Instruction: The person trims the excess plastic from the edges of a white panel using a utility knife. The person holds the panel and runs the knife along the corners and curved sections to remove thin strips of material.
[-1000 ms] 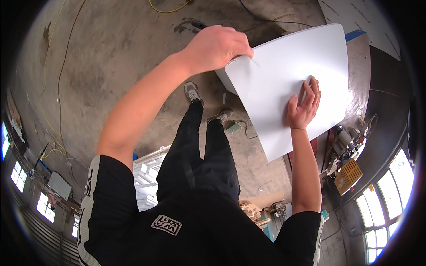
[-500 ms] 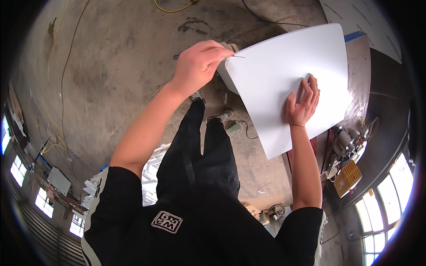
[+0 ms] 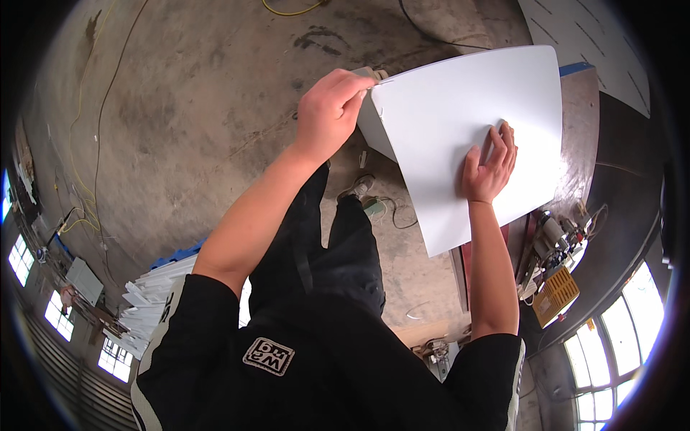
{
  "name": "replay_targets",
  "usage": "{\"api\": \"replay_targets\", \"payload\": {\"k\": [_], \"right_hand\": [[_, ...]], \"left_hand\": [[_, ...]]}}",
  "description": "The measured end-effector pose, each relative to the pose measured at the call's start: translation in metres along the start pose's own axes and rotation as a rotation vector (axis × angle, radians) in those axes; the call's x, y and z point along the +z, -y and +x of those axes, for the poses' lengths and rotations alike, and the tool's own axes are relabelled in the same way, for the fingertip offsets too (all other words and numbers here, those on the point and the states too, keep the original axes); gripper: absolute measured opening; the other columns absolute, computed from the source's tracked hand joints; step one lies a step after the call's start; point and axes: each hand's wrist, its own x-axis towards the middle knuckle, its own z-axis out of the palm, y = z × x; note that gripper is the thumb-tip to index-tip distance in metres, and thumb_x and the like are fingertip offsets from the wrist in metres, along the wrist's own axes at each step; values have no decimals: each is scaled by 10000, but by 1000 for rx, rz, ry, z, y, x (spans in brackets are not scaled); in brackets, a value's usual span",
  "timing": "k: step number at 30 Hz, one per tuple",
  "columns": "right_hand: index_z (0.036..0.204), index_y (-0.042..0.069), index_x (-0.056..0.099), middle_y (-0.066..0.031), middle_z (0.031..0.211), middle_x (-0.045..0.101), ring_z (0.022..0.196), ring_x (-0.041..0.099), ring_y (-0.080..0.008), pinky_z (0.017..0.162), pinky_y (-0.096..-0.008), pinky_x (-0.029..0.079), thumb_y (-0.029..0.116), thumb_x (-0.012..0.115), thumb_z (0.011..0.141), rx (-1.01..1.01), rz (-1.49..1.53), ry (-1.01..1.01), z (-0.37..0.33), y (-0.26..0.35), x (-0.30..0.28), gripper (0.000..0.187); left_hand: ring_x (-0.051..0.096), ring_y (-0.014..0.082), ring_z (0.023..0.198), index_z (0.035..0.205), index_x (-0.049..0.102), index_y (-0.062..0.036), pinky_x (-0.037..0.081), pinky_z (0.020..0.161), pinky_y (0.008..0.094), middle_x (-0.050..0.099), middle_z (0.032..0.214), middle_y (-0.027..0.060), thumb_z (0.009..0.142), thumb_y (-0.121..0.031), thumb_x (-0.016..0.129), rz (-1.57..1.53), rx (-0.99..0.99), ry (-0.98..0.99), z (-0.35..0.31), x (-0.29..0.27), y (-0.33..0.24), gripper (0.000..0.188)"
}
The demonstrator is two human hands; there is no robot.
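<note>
The right hand (image 3: 489,172), fingers loosely spread and gripping nothing, rests on the white panel (image 3: 445,133) partly over the bench (image 3: 579,118), which might slide if pressed too lightly while the left hand (image 3: 330,113) pinches, contents unclear, at the panel's far-left corner.

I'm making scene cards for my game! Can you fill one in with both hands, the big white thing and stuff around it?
Left hand: fingers pinched at the sheet's upper-left corner; anything held is too small to tell
Right hand: spread on top of the sheet
White sheet: large, smooth-looking
Lower right: yellow slatted box
Lower left: white strips
</note>
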Motion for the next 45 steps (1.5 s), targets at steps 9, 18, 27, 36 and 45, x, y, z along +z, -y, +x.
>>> {"api": "replay_targets", "payload": {"k": [9, 18, 27, 36, 45], "right_hand": [[1455, 129, 620, -132, 1643, 553, 1569, 463, -357, 1316, -542, 305, 309, 614, 985, -28, 5, -20, -2, -1, 0, 503], [1503, 163, 609, -119, 1675, 525, 1599, 427, -338, 1342, -545, 267, 356, 716, 934, -173, 107, 71, -7, -16, -13, 611], [1561, 163, 581, -139, 1698, 496, 1610, 411, -357, 1339, -563, 269, 405, 655, 959, -295, 44, 113, -57, -89, -43, 653], [1548, 180, 593, -108, 1692, 511, 1603, 427, -321, 1334, -541, 291, 393, 658, 960, -296, 38, 57, -62, -87, -40, 629], [1528, 187, 607, -87, 1681, 529, 1597, 439, -302, 1328, -531, 305, 382, 674, 954, -304, 55, 41, -65, -91, -38, 611]], "left_hand": [[684, 282, 828, 1100, 792, -131, 547, 680, 403, 643, 887, 68, 891, 37, 764, 169, 29, 86, -73, 35, -42, 269], [739, 297, 866, 1073, 796, -115, 579, 718, 375, 759, 976, 74, 941, 21, 725, 8, -65, -205, -25, 12, -3, 202], [697, 269, 779, 989, 768, -179, 554, 633, 407, 643, 838, 22, 901, 6, 729, 305, 98, -275, -59, 56, -20, 208], [698, 311, 832, 1030, 784, -133, 562, 690, 423, 669, 915, 75, 912, 35, 718, 161, 3, -22, -185, 98, -99, 215], [757, 152, 947, 1240, 795, -40, 608, 861, 326, 822, 1110, 82, 950, -64, 823, 41, -202, -391, -102, 58, -14, 293]]}}
